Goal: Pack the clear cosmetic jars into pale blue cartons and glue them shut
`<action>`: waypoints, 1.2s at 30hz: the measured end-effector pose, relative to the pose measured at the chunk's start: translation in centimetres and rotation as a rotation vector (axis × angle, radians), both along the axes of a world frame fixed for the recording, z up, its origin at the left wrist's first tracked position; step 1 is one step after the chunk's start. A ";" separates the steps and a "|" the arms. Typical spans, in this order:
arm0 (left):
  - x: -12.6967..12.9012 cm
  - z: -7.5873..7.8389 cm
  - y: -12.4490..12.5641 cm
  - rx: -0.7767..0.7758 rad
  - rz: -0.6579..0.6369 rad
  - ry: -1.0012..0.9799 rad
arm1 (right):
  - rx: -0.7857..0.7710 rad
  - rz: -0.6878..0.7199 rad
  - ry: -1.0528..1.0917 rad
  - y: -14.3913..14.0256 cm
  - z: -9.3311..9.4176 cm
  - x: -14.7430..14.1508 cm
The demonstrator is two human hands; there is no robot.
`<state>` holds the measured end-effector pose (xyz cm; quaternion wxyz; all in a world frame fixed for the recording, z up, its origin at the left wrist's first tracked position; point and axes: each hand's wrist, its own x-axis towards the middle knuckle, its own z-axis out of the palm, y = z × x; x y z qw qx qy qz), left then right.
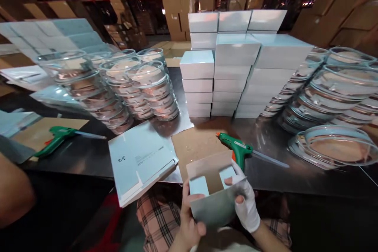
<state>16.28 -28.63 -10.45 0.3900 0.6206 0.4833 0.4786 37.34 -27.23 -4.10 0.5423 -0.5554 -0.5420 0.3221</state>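
Note:
An open pale blue carton sits between both my hands at the near table edge, its flaps up and its brown inside showing. My bare left hand grips its left side, thumb over the rim. On the right side is my right hand in a white glove, its thumb pressing a flap inward. A green glue gun lies just beyond the carton on a brown cardboard sheet.
A pile of flat blue carton blanks lies left of the carton. Stacks of glass lids stand at left, glass dishes at right, closed blue boxes behind. A second glue gun and another person's arm are far left.

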 end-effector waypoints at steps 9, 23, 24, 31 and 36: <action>-0.3 -0.7 -1.6 0.103 0.038 0.081 | -0.037 -0.137 0.231 -0.7 1.2 1.0; -2.3 3.2 1.3 -0.005 0.279 0.017 | -0.598 -0.210 -0.173 7.7 2.5 7.6; -1.9 3.8 1.7 -0.018 0.280 0.012 | -0.565 -0.211 -0.126 7.4 2.4 7.5; 0.4 7.4 3.8 0.060 0.178 -0.011 | -0.211 -0.242 0.136 3.6 4.8 5.1; 1.9 8.5 3.8 0.151 0.151 0.063 | -0.228 -0.091 -0.035 -0.6 6.9 4.1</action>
